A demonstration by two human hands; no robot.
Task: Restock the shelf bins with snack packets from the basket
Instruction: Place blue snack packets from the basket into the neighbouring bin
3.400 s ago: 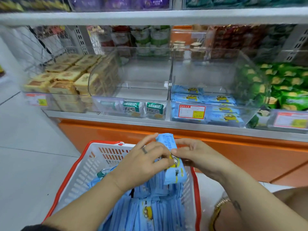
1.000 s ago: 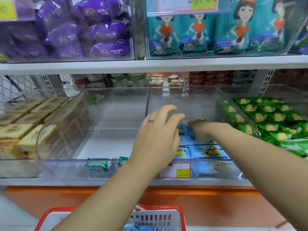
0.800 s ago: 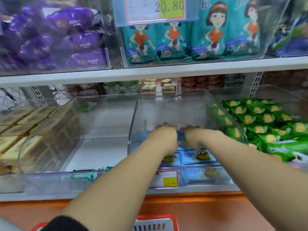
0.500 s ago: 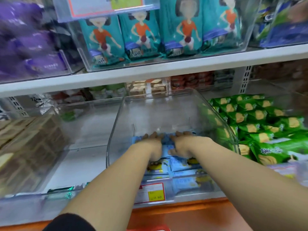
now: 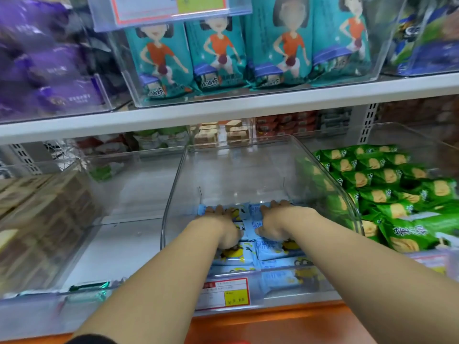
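Bin [image 5: 248, 167]; left hand [image 5: 223, 224], right hand [image 5: 275, 222] flat

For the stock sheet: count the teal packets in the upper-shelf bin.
4 teal packets in a row: leftmost, second, third, rightmost. More may stand hidden behind them.

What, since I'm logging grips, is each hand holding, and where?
Seemingly nothing is gripped: left hand and right hand press flat on blue packets in the bin.
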